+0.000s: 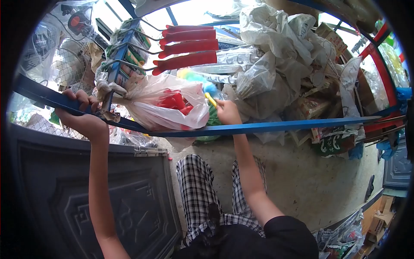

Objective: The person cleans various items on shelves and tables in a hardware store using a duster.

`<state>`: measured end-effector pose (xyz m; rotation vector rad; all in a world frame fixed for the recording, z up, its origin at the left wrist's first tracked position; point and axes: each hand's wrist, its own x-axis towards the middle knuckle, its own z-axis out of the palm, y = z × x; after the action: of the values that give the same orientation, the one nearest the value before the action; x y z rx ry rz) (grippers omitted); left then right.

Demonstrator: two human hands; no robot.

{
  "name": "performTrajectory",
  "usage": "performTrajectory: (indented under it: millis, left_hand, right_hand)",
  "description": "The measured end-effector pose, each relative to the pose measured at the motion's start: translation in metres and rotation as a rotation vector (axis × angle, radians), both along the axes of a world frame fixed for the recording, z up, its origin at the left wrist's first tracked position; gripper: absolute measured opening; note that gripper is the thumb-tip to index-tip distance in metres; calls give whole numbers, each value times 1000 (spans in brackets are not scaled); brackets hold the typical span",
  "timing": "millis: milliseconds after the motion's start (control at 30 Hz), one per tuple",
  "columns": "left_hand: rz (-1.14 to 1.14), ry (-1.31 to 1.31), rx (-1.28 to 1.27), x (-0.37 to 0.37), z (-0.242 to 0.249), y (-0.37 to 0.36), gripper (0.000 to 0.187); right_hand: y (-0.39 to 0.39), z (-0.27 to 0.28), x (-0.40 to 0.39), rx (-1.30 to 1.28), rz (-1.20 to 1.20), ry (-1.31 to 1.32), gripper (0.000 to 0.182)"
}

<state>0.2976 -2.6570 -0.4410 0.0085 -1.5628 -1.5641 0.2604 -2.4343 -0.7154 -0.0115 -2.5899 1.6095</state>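
Observation:
My left hand (83, 113) is wrapped around the blue metal bar (43, 96) of a rack, near its corner post. My right hand (227, 111) reaches past the long front bar (267, 126) and grips the yellow handle of a fluffy duster (210, 99). The duster's head shows blue, yellow and green and is partly blurred. It lies among the bags, just behind a pinkish translucent plastic bag (166, 105) with red items inside. Above that bag, several red-handled tools (185, 61) hang in a row on metal hooks.
Large greyish plastic bags (276, 64) and cardboard boxes crowd the rack to the right. A dark panelled door (108, 194) stands at lower left. Concrete floor (302, 172) lies below the rack, with more bagged goods (345, 233) at lower right.

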Motion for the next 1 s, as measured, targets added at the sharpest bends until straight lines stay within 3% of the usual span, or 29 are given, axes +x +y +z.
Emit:
performTrajectory:
  millis: [133,233,267,333,400,467,600,700,800,833,867,933,1000]
  left_hand:
    - [-2,17,-35,-2,-1,-2,39]
    - [-9,13,-38,-2,-1,-1,38]
    - [-8,15,-36,-1,-1,-2,38]
    - [-4,-19,-22,0,-1,-1,38]
    - [-5,-6,-42,0,-4,-4,38]
    - [3,23,-51,-2,-6,-6,37]
    - [52,32,-63,-1,-7,-6,36]
    - [60,27,-32,0,-7,-6,34]
    - [53,61,-29,-1,-9,-7,34]
    - [23,68,-18,-1,-9,-7,36]
    - [103,83,-124,0,-10,-5,36]
    - [57,0,79,3,-6,-2,36]
    - [31,38,83,-1,-10,-6,36]
  right_hand:
    - [-14,18,48,-81,-79,-120,29]
    - [-14,6,77,-265,-160,133,31]
    - [-5,13,86,-411,-80,-121,40]
    - [-7,54,102,-667,-108,-196,45]
    - [-13,54,109,-838,-180,-210,22]
    - [-19,53,112,-1002,-214,-252,17]
    - [-65,-3,86,-1329,-255,-470,17]
    - [-75,-7,58,-1359,-72,-829,21]
    - [-45,-26,6,-1870,-2,-1075,23]
    - [-49,3,13,-1507,-29,-783,27]
    - [-41,30,29,-1172,-33,-692,30]
    - [-30,43,56,-1039,31,-436,30]
    - [-27,29,64,-1045,26,-338,31]
